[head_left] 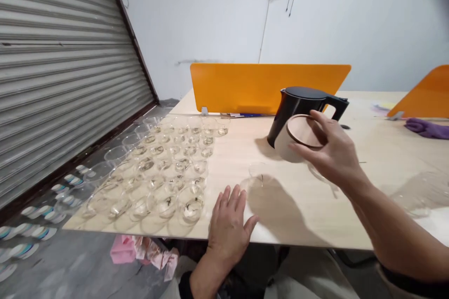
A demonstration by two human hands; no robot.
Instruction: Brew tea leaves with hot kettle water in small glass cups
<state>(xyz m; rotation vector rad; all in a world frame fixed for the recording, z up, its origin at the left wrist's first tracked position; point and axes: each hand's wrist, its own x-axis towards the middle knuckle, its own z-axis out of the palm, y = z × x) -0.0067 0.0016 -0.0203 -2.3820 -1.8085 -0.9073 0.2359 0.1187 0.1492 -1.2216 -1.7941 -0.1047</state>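
My right hand is closed around a cream-coloured ceramic cup with a brown rim, held tilted above the table. Fingers and thumb grip it at the rim, and its contents cannot be made out. Right behind the cup stands a black electric kettle with its handle to the right. My left hand lies flat at the table's front edge, fingers stretched out and holding nothing. Beyond its fingertips sits a faint clear cup. To its left, many clear cups stand in rows, with dark bits at their bottoms.
An orange divider stands across the table behind the kettle. A second orange panel and a purple cloth are at the right. More clear plastic lies near my right forearm. White-lidded items line the floor by the shutter.
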